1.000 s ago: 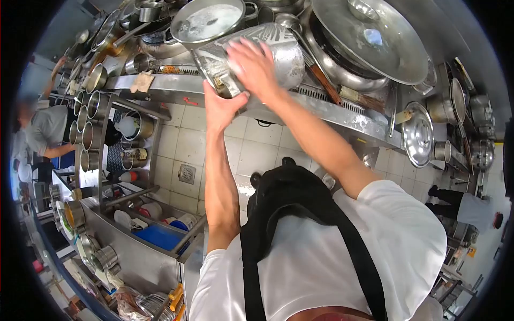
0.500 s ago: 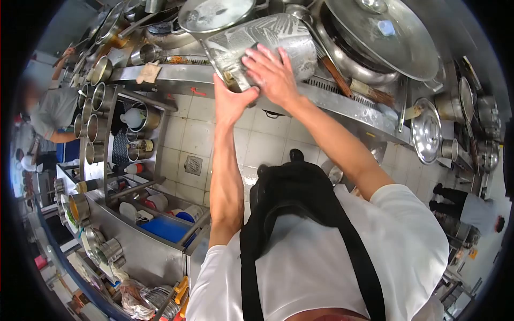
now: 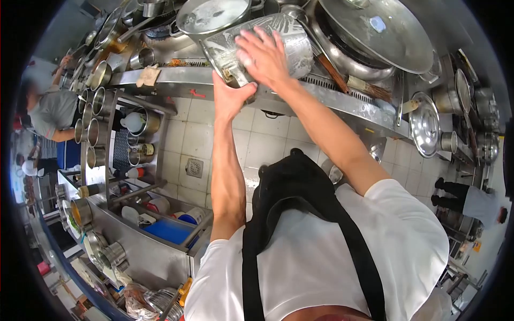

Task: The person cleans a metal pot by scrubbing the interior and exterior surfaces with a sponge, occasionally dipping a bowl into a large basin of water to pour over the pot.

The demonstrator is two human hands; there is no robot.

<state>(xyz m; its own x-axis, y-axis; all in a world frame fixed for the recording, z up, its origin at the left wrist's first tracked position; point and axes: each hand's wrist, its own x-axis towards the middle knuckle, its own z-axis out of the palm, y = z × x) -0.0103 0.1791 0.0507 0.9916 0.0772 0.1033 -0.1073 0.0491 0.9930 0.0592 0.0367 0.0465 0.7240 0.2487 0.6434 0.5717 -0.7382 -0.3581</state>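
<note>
A large metal pot lies tipped on its side at the edge of the stove counter, its wall streaked with whitish suds. My left hand grips the pot at its near left edge, thumb out to the right; the fingers are mostly hidden. Flat against the soapy side rests my right hand, fingers extended and slightly apart. Whether something thin lies under that palm cannot be seen. Just beyond the pot stands another pot with a cloudy, whitish top.
Right of the pot are a wok brush and a wide metal pan. A beige cloth lies on the counter edge. A shelf rack holds metal pots on the left. Other people stand at both sides.
My right hand has slid a little up and left across the pot's side. The left hand keeps its grip on the pot. The whole view has shifted slightly.
</note>
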